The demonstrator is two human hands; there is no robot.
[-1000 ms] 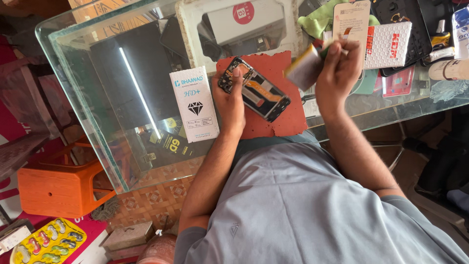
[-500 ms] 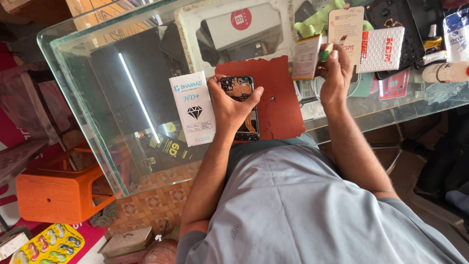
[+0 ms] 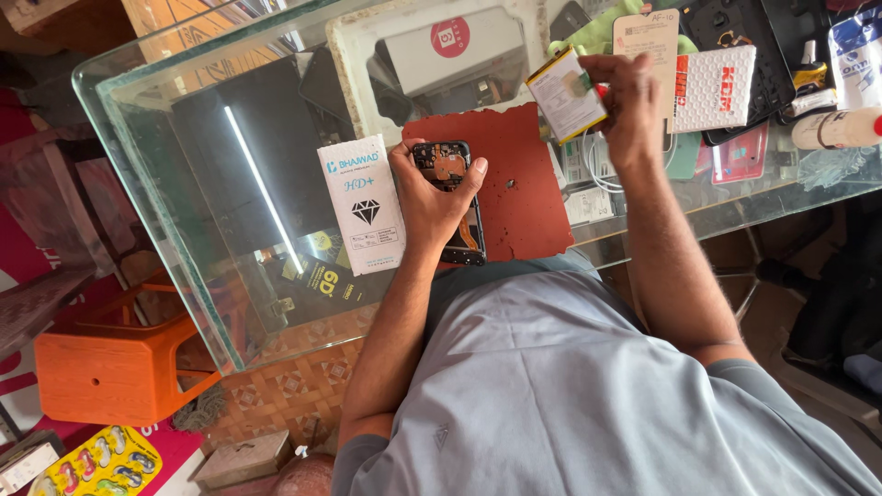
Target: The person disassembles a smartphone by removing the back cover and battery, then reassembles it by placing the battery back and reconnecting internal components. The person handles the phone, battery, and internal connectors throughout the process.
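One broad glass desk (image 3: 230, 184) carries it all, and on it lies a red mat (image 3: 514, 184) with a white packet (image 3: 361, 204) just beside its left edge. Over the mat's near edge the left hand (image 3: 432, 197) has its grip wrapped around an opened phone (image 3: 450, 197), insides facing up. Beyond the mat's far corner, the right hand (image 3: 634, 106) pinches a flat battery (image 3: 565, 92) by its edge, held off the glass.

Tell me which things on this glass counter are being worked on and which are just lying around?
In hand:
left hand holds the opened phone over the red mat
right hand holds the flat battery

Lying about:
white packet
white bottle
white textured pouch
orange stool
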